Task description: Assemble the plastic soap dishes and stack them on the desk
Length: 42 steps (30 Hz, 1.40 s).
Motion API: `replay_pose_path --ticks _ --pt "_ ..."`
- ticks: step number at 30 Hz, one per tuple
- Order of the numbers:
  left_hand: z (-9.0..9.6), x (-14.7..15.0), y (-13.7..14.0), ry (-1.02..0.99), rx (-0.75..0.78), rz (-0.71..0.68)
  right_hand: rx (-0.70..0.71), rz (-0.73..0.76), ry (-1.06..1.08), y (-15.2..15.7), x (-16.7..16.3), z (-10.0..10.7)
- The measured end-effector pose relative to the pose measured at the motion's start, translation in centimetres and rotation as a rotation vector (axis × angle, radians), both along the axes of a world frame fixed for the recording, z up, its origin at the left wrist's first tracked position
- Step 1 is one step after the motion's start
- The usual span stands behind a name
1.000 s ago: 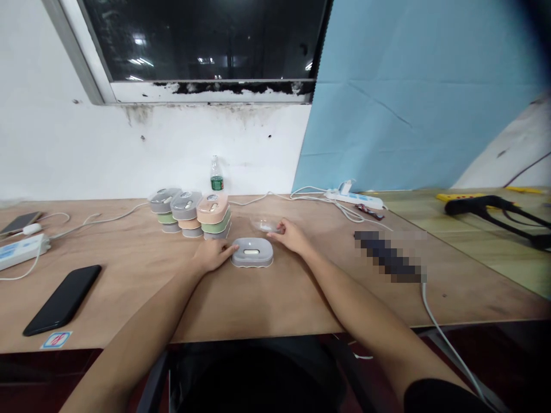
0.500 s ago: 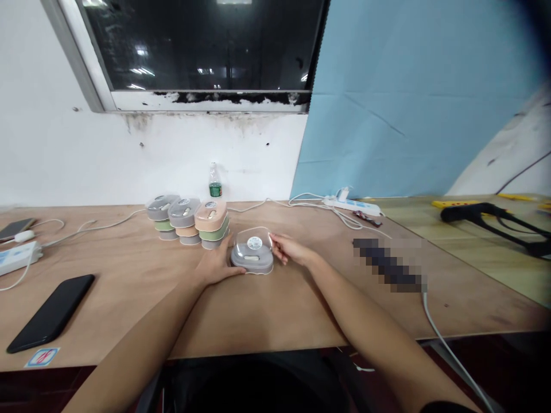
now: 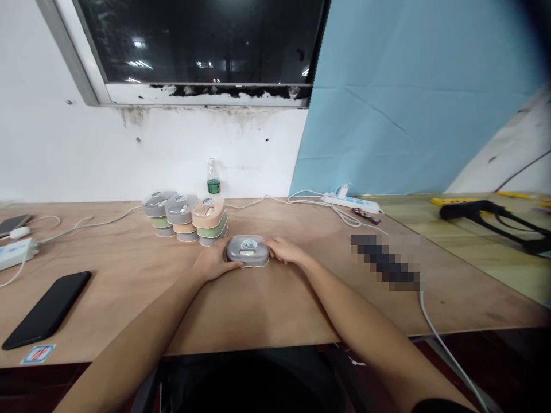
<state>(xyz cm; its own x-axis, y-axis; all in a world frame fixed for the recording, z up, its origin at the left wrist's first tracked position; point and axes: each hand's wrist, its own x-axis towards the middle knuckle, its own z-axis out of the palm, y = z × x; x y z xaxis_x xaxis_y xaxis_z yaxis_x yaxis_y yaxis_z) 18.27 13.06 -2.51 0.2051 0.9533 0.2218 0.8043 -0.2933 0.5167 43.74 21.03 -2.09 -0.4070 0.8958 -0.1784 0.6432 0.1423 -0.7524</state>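
Note:
A small grey oval plastic box [image 3: 247, 252] with a clear lid [image 3: 248, 244] lies flat on the table in front of me. The lid rests down over the box, and a round label shows through or on it. My left hand [image 3: 214, 261] grips the box's left side, its thumb along the front edge. At the right end, my right hand [image 3: 282, 250] has its fingers curled against the lid's edge; the exact fingertip contact is partly hidden.
Stacks of similar boxes in grey, green and peach [image 3: 209, 212] stand just behind my left hand. Beyond them is a bottle [image 3: 213, 178]. A black phone [image 3: 47, 310] lies at left. Power strips [image 3: 353, 202] and white cables run along the back; a pixelated dark object [image 3: 387, 261] is at right.
The clear lid, tilted up on the box before, has come down flat onto it. My right hand moved down with the lid's edge, while my left hand kept its hold. The view shifted slightly.

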Motion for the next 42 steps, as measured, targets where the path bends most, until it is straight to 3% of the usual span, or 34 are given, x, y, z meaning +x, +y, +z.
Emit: replay_pose_path --ticks 10,18,23,29,35,37,42 --pt "-0.3 -1.1 0.5 0.004 -0.014 -0.066 0.113 0.025 -0.066 0.3 0.0 -0.3" --pt "0.3 -0.4 0.1 0.011 0.013 -0.013 0.454 0.061 0.082 0.2 -0.3 -0.3" --pt "1.2 0.5 -0.6 0.101 -0.01 0.117 0.48 0.126 -0.051 -0.3 -0.8 -0.5" --pt "1.3 0.3 -0.5 0.134 0.032 0.144 0.577 -0.081 -0.085 0.1 -1.7 -0.6" --pt "1.3 0.2 -0.5 0.15 0.005 0.097 0.512 0.126 -0.076 -0.4 -2.0 -1.1" --pt "1.3 0.2 -0.5 0.149 -0.007 0.088 0.516 0.131 -0.054 -0.5 -2.1 -1.4" --pt "1.2 0.0 -0.3 0.16 0.022 0.093 0.666 0.133 -0.029 -0.1 -2.8 -1.9"
